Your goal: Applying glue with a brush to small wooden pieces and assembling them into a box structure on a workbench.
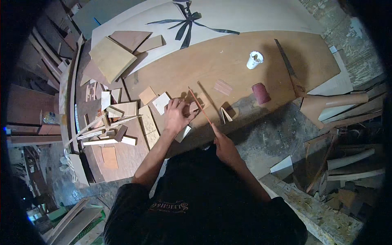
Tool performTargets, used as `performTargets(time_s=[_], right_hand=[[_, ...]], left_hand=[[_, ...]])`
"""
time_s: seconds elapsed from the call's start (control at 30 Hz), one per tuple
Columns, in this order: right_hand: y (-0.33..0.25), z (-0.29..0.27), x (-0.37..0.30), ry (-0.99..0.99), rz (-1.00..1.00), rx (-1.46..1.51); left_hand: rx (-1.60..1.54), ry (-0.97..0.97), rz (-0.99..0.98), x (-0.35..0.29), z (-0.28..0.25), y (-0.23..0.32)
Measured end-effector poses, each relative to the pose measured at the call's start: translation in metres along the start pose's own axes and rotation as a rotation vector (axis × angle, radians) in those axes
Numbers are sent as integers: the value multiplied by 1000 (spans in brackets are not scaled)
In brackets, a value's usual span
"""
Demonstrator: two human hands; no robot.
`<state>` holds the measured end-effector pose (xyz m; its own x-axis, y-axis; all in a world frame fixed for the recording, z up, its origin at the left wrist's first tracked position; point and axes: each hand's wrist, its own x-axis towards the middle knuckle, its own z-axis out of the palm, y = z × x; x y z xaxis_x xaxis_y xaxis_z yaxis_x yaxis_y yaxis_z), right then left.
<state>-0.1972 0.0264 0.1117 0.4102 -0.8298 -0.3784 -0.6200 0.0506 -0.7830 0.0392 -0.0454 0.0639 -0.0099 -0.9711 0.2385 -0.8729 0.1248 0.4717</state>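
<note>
My right hand (225, 146) is closed round the lower end of a thin reddish-brown strip (200, 105), which slants up and left above the table. The strip shows almost edge-on, so I cannot tell its exact kind. My left hand (176, 115) bends its fingers down on a small wood piece (192, 108), partly hidden beneath them, beside the strip. Close to the left hand lie a pale square wood piece (161, 103) and a tan one (147, 95). To the right of the strip, two thin pieces stand in a V (225, 115).
A brown board (302, 53) covers much of the table. On it are a white cup (255, 60), a red sandpaper roll (261, 94) and a handsaw (288, 65). Wood offcuts (116, 126) are heaped at left, larger panels (112, 59) behind. Black straps (188, 22) lie at the far side.
</note>
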Motion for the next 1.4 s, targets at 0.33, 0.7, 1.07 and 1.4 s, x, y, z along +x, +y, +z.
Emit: performTargets(time_s=[0.33, 0.7, 1.07, 1.4], right_hand=[[15, 11, 0, 139, -139, -57], [17, 10, -7, 157, -90, -1], [15, 10, -19, 117, -42, 16], [19, 33, -31, 120, -64, -32]], left_hand=[[75, -22, 46, -9, 0, 11], [-141, 165, 135, -3, 4, 2], [-183, 98, 46, 2, 8, -19], [-219, 23, 191, -19, 2, -18]])
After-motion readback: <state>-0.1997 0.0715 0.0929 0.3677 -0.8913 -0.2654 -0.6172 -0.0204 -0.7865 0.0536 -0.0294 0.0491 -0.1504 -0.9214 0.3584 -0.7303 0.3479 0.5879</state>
